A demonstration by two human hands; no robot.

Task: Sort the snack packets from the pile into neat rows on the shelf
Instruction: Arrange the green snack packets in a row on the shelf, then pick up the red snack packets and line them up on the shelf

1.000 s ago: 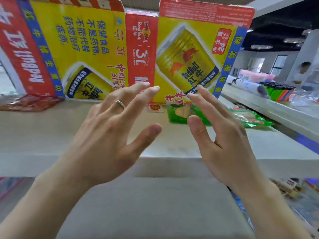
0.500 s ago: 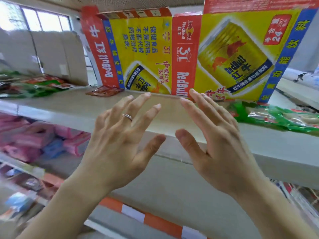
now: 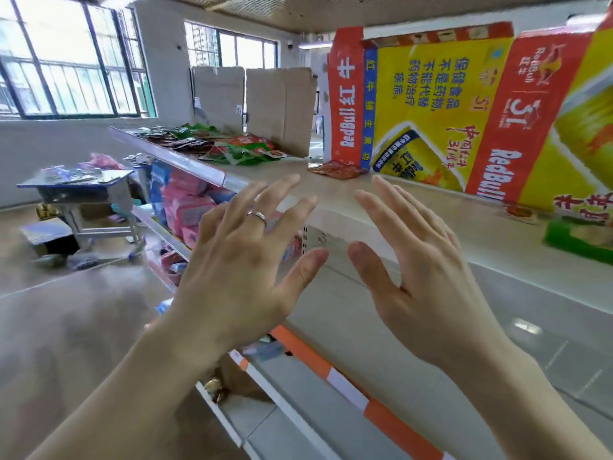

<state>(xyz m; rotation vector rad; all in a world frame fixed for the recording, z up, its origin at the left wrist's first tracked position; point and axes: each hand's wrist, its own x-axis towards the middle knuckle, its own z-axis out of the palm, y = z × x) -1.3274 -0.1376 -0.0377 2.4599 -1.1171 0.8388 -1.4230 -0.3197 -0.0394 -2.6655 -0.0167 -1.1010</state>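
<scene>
Beige shelf (image 3: 491,234) ahead; left hand (image 3: 238,270), right hand (image 3: 428,277) empty, fingers (image 3: 282,190) wide. Fetch step: next reach pile (image 3: 212,142), pinch packet.

Both hands raised: left hand (image 3: 242,263), right hand (image 3: 428,277), fingers spread.

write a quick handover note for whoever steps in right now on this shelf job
Left hand: open, holding nothing, raised in front of the shelf.
Right hand: open, empty, beside it.
Pile of snack packets: unsorted at the shelf's far left end.
Loose: red packet by the Red Bull carton, green packet at right.
Done: no neat rows visible.
Left: pick from the pile and lay rows.
</scene>
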